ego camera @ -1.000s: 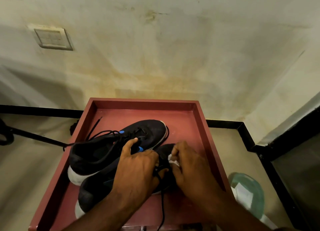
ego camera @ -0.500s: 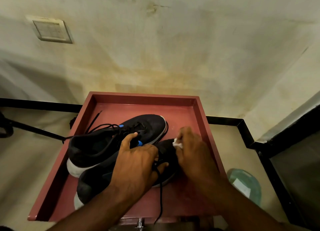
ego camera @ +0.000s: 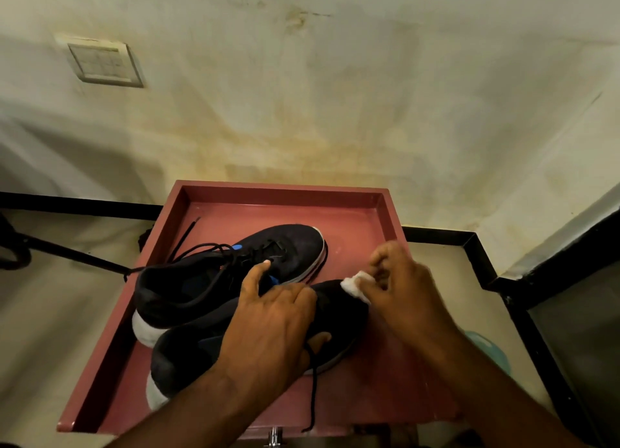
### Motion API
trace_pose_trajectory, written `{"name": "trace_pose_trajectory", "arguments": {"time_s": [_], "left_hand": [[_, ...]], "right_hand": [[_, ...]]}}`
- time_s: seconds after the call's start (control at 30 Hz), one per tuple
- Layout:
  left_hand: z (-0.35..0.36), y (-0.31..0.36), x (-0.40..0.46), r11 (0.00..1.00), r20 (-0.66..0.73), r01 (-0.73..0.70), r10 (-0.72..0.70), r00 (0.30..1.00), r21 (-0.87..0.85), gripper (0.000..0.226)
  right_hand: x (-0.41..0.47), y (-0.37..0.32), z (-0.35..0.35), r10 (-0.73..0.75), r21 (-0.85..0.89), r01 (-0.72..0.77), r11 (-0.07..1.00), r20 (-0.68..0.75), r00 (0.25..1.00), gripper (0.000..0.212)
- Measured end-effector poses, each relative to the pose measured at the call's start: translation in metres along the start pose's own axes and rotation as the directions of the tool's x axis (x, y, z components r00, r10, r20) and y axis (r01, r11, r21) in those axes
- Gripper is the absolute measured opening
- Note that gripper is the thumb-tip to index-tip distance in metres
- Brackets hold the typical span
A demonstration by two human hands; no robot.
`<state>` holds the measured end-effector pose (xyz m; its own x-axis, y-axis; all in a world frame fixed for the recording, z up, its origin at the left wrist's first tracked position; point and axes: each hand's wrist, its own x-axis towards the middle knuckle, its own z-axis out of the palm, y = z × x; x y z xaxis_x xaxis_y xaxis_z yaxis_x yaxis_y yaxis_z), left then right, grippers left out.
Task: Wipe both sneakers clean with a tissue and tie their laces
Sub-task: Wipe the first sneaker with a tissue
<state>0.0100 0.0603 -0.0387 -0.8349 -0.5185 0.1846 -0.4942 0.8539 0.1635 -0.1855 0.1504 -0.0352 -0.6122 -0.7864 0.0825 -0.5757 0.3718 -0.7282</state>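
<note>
The step in hand looks like wiping the toe of the near sneaker (ego camera: 339,317) — the one lying across the front of the red tray (ego camera: 385,209), heel at about 8 o'clock and toe at about 2 o'clock. To do it well, I would keep that shoe pinned firmly so it cannot skid on the smooth tray floor, and drag the tissue in short strokes from the toe cap back toward the laces, folding it to a fresh face as it soils. The white sole edge likely needs its own pass.

Left to right: the far sneaker (ego camera: 288,246) sits at about 10 o'clock from the near one, their sides touching, its loose lace (ego camera: 183,238) trailing toward the tray's left wall. The left hand (ego camera: 271,320) lies palm-down over the near sneaker's middle, fingers curled round the upper with the thumb hooked under its right side, the forefinger reaching out onto the far shoe's lacing. A black lace end (ego camera: 313,390) hangs below it toward 6 o'clock, untied.

The right hand (ego camera: 399,286) comes in from 5 o'clock, wrist raised — its fingers bunched and pinching a small wad of white tissue (ego camera: 355,285), pressed on the toe tip. Neither shoe's laces are tied yet.
</note>
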Motion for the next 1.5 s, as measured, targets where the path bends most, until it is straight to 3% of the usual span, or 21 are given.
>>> {"name": "trace_pose_trajectory", "arguments": {"time_s": [0.07,0.13,0.3,0.4,0.47,0.53,0.63,0.7,0.77,0.83,0.9,0.93,1.0,1.07,1.13,1.23,1.37,1.43,1.5], "left_hand": [[-0.014,-0.003,-0.002,0.999,-0.029,0.022,-0.023,0.999,-0.033,0.048],[-0.03,-0.013,-0.007,0.998,-0.048,0.051,-0.052,0.997,-0.023,0.05],[-0.042,-0.03,-0.013,0.948,0.219,0.198,-0.254,0.942,0.248,0.089],[-0.039,-0.031,-0.008,0.961,0.346,0.208,-0.26,0.902,0.18,0.075],[-0.04,-0.03,-0.006,0.966,0.353,0.242,-0.259,0.899,0.095,0.064],[-0.04,-0.017,-0.011,0.967,0.298,0.21,-0.244,0.923,0.142,0.058],[-0.03,0.006,-0.023,0.972,0.045,0.064,-0.076,0.996,0.224,0.038],[-0.023,0.01,-0.027,0.971,-0.078,0.008,0.011,0.997,0.239,0.027],[-0.022,0.008,-0.03,0.985,0.006,-0.064,0.064,0.998,0.159,0.05],[-0.031,-0.001,-0.032,0.995,0.099,-0.091,0.094,0.991,-0.04,0.072],[-0.046,-0.012,-0.031,0.961,0.164,0.026,0.02,0.986,-0.275,0.075],[-0.049,-0.017,-0.031,0.95,0.142,0.045,-0.001,0.99,-0.31,0.077],[-0.041,-0.029,-0.029,0.989,0.096,0.056,-0.043,0.994,-0.137,0.091],[-0.031,-0.036,-0.028,0.995,0.219,0.1,-0.1,0.971,0.015,0.1],[-0.023,-0.04,-0.027,0.995,0.31,0.095,-0.092,0.946,0.004,0.095],[-0.022,-0.044,-0.02,0.996,0.267,0.065,-0.045,0.963,-0.067,0.076],[-0.026,-0.045,-0.01,0.993,0.152,0.059,-0.043,0.987,-0.101,0.039],[-0.026,-0.047,-0.012,0.99,0.195,0.053,-0.027,0.98,-0.129,0.041],[-0.029,-0.051,-0.014,0.962,0.334,0.129,-0.043,0.942,-0.241,0.049]], "right_hand": [[0.004,0.0,-0.008,-0.034,-0.038,0.03,0.999,-0.111,0.993,0.033],[0.001,-0.001,-0.005,-0.039,-0.003,0.039,0.999,-0.102,0.994,0.034],[-0.002,-0.005,0.005,-0.062,0.015,0.063,0.998,-0.051,0.997,0.028],[-0.003,-0.007,0.006,-0.056,0.002,0.056,0.998,-0.058,0.997,0.025],[-0.004,-0.007,0.003,-0.033,0.005,0.033,0.999,-0.081,0.996,0.023],[-0.009,-0.005,-0.004,-0.032,0.009,0.033,0.999,-0.123,0.992,0.023],[-0.025,-0.008,-0.01,-0.115,-0.04,0.11,0.993,-0.179,0.977,0.024],[-0.035,-0.009,-0.003,-0.189,-0.078,0.178,0.981,-0.182,0.965,0.025],[-0.041,-0.01,0.006,-0.228,-0.101,0.214,0.972,-0.149,0.962,0.027],[-0.044,-0.012,0.012,-0.258,-0.118,0.244,0.962,-0.122,0.958,0.027],[-0.042,-0.012,0.01,-0.249,-0.093,0.238,0.967,-0.135,0.959,0.027],[-0.04,-0.011,0.008,-0.245,-0.082,0.235,0.969,-0.15,0.958,0.028],[-0.037,-0.008,0.006,-0.248,-0.078,0.237,0.968,-0.17,0.954,0.028],[-0.034,-0.008,0.009,-0.243,-0.064,0.235,0.97,-0.18,0.953,0.025],[-0.032,-0.009,0.018,-0.188,-0.024,0.187,0.982,-0.172,0.967,0.019],[-0.035,-0.019,0.033,-0.126,0.062,0.137,0.989,-0.153,0.98,0.018],[-0.053,-0.035,0.037,-0.286,0.162,0.274,0.948,0.05,0.957,0.016],[-0.055,-0.033,0.03,-0.396,0.114,0.385,0.916,0.099,0.913,0.02],[-0.046,-0.023,0.022,-0.425,-0.018,0.425,0.905,0.02,0.905,0.019]]}}
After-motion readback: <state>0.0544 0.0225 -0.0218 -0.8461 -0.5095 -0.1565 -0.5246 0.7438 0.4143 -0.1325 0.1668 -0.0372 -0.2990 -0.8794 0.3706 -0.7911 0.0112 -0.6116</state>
